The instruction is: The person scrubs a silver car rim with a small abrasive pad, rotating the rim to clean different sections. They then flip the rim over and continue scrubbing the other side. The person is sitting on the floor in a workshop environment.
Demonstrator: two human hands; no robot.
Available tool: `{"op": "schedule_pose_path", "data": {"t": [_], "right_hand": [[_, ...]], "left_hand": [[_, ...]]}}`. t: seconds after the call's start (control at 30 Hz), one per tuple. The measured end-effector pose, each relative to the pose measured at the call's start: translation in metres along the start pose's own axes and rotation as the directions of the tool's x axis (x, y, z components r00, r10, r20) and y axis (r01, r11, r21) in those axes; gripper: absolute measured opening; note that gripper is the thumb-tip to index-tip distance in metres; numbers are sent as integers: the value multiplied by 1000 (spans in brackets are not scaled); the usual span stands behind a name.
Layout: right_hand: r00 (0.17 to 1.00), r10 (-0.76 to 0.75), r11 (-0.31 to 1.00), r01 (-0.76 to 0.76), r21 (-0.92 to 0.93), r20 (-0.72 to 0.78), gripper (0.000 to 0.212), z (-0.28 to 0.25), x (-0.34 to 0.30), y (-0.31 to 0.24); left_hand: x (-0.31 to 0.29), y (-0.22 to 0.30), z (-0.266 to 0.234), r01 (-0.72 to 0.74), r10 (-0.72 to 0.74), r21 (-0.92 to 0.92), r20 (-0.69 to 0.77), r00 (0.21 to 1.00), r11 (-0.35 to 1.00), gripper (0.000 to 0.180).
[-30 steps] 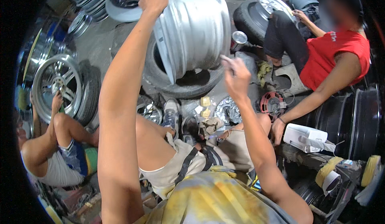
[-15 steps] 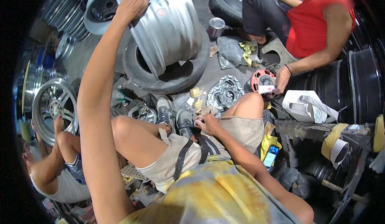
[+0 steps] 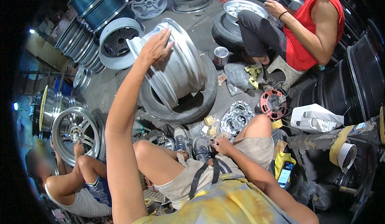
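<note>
A silver wheel rim (image 3: 182, 69) leans tilted on a tyre (image 3: 200, 103) that lies flat on the floor. Across the rim's upper left side rests my left hand (image 3: 157, 48), arm outstretched, fingers extended on the metal. My right hand (image 3: 223, 145) is closed beside my right thigh; what its fingers hold, if anything, is hidden. Just past it lie a patterned silver wheel part (image 3: 237, 117) and small yellow pads (image 3: 209, 120) on the floor. My shoes (image 3: 182, 139) are between the right hand and the tyre.
At right, a person in red (image 3: 311, 27) sits by another rim-and-tyre pair (image 3: 228, 29). A person at left handles a spoked wheel (image 3: 76, 133). Nearby are a can (image 3: 221, 56), cable reel (image 3: 274, 103), white jug (image 3: 317, 119), phone (image 3: 285, 175) and stacked rims (image 3: 102, 5).
My view has tilted up. My left hand has slid from the rim's top edge onto its side. The person in red has drawn a hand back from beside the cable reel.
</note>
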State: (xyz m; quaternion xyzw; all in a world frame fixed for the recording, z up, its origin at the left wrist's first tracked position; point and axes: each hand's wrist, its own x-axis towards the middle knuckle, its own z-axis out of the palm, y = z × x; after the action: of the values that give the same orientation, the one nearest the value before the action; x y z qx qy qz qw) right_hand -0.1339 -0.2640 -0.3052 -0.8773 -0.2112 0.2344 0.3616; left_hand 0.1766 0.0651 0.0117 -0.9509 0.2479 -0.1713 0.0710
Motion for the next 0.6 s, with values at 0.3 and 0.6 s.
{"op": "schedule_pose_path", "data": {"t": [0.3,0.6], "right_hand": [[999,24,995,-28,100,48,21,5,4,2],[987,110,993,-114,26,114,32,12,9,14]], "left_hand": [[-42,65,8,-173,171,73,26,985,982,79],[-61,92,2,-135,135,56,4,991,989,69]]}}
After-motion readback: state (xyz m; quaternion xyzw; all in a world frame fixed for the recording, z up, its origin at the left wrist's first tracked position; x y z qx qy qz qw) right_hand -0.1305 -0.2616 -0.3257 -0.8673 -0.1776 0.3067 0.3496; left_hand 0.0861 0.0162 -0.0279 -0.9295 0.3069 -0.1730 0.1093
